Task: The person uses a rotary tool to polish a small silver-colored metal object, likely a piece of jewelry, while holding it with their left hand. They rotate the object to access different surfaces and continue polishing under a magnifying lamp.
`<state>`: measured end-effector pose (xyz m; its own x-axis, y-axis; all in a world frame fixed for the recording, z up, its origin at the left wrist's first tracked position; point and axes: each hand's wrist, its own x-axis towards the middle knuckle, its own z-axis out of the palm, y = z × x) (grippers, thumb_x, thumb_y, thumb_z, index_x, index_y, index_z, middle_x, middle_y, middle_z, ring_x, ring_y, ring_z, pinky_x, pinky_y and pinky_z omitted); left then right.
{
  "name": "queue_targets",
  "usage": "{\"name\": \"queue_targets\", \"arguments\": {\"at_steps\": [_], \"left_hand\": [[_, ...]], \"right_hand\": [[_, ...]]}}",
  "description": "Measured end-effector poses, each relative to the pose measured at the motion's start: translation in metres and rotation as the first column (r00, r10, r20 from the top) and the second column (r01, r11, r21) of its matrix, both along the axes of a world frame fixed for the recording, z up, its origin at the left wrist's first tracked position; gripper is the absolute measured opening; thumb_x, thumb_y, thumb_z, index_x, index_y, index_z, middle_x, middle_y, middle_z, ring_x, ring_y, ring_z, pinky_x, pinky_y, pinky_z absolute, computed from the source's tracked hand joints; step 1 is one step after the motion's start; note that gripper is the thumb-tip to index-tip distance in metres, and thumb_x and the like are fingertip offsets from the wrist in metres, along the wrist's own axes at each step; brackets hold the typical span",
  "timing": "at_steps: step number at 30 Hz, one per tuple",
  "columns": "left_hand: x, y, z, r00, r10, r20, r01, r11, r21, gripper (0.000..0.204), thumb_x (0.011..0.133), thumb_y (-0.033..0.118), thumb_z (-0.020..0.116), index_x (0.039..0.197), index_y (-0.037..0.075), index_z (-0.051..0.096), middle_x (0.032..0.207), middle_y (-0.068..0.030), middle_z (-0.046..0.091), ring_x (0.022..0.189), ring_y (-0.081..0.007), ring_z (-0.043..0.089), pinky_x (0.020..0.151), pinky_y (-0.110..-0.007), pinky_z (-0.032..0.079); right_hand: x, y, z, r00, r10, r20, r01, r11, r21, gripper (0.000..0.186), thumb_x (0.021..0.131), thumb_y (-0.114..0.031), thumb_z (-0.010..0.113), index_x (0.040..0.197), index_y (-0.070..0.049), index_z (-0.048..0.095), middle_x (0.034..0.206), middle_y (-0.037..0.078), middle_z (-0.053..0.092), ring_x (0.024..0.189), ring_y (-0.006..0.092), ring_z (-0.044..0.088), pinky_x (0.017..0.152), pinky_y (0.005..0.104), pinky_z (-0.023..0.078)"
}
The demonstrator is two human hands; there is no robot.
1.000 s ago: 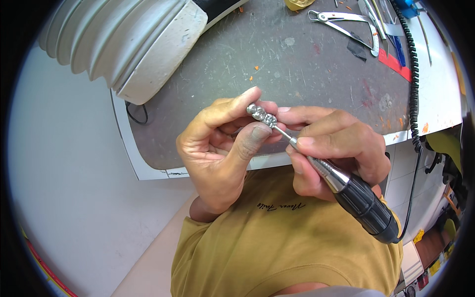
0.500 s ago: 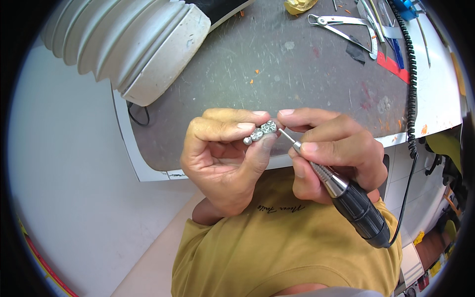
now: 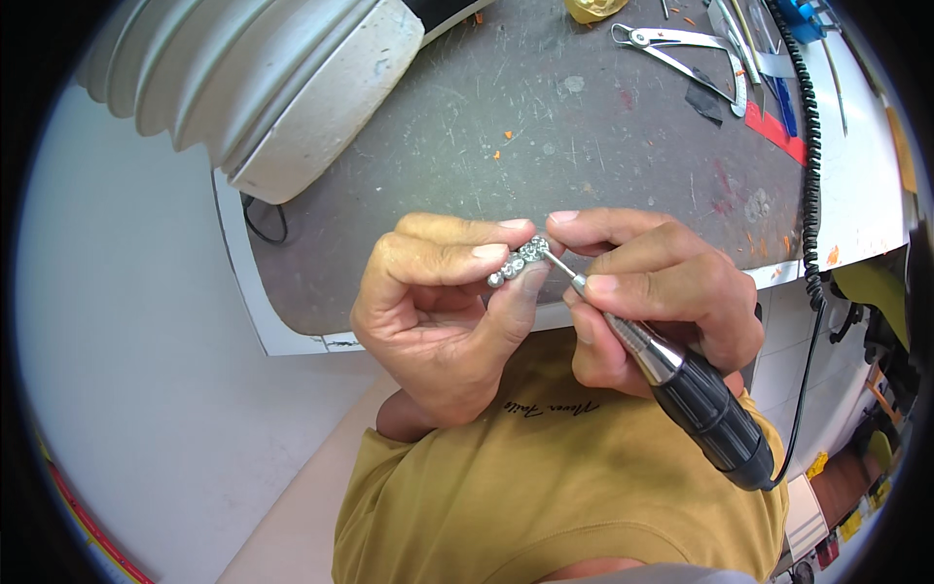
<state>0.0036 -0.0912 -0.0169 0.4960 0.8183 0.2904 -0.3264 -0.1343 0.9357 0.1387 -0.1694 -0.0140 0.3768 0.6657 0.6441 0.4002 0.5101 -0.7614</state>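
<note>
Between the thumb and fingers of my left hand [image 3: 443, 307] sits a small silvery metal dental bridge [image 3: 514, 264], a short row of joined tooth shapes. My right hand [image 3: 662, 292] grips a rotary handpiece [image 3: 671, 375] with a ridged metal nose and a black body, held like a pen. Its thin bur tip meets the bridge at the right end, by the largest tooth shape. The right index fingertip rests close beside that end. Both hands are held in front of my body at the bench's near edge. The bridge's underside is hidden by the left fingers.
A pale ribbed suction hose with a broad nozzle [image 3: 321, 107] reaches over the grey bench mat [image 3: 438, 175] at the left. A metal caliper [image 3: 681, 44], a red strip [image 3: 775, 133] and several slim tools lie far right, beside a black coiled cord [image 3: 810, 165].
The bur tip has come from just off the bridge onto its right end. The bridge has shifted slightly to the right in my left fingers.
</note>
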Motion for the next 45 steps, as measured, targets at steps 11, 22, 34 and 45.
{"name": "queue_targets", "arguments": {"at_steps": [11,22,34,45], "left_hand": [[-0.002,0.003,0.002,1.0,-0.013,0.008,0.013,1.0,-0.019,0.027,0.081,-0.008,0.069,0.097,0.005,0.052,0.1,-0.0153,0.061,0.083,-0.0197,0.067,0.077,-0.033,0.059],[-0.001,-0.001,-0.007,0.999,-0.034,-0.031,0.035,0.999,0.032,0.027,0.081,-0.008,0.07,0.097,0.005,0.052,0.101,-0.0152,0.061,0.085,-0.019,0.067,0.078,-0.033,0.059],[0.006,-0.007,-0.005,0.998,0.018,0.06,-0.016,1.0,-0.026,0.028,0.074,-0.017,0.069,0.094,-0.001,0.057,0.1,-0.0184,0.064,0.088,-0.0166,0.066,0.077,-0.026,0.057],[-0.001,-0.003,-0.005,0.998,-0.032,-0.047,0.033,0.999,0.021,0.026,0.081,-0.01,0.067,0.097,0.004,0.053,0.103,-0.0175,0.062,0.086,-0.0199,0.067,0.08,-0.033,0.058]], "right_hand": [[-0.006,0.0,0.004,0.997,-0.005,-0.074,0.003,1.0,-0.023,0.021,0.079,0.004,0.071,0.096,0.001,0.058,0.076,0.015,0.063,0.089,0.0371,0.07,0.074,0.0404,0.06],[0.003,-0.003,-0.01,1.0,0.009,0.008,-0.009,1.0,0.008,0.023,0.079,0.004,0.071,0.098,0.003,0.058,0.076,0.017,0.063,0.085,0.0379,0.07,0.072,0.0405,0.061],[0.004,-0.006,-0.007,1.0,-0.002,0.012,0.002,1.0,-0.027,0.022,0.079,0.002,0.072,0.094,0.003,0.057,0.076,0.018,0.064,0.086,0.0394,0.07,0.072,0.0396,0.061],[0.012,-0.005,0.0,0.988,0.089,0.124,-0.074,0.99,-0.12,0.021,0.078,0.006,0.068,0.095,0.005,0.055,0.078,0.019,0.064,0.087,0.0397,0.07,0.073,0.039,0.061]]}}
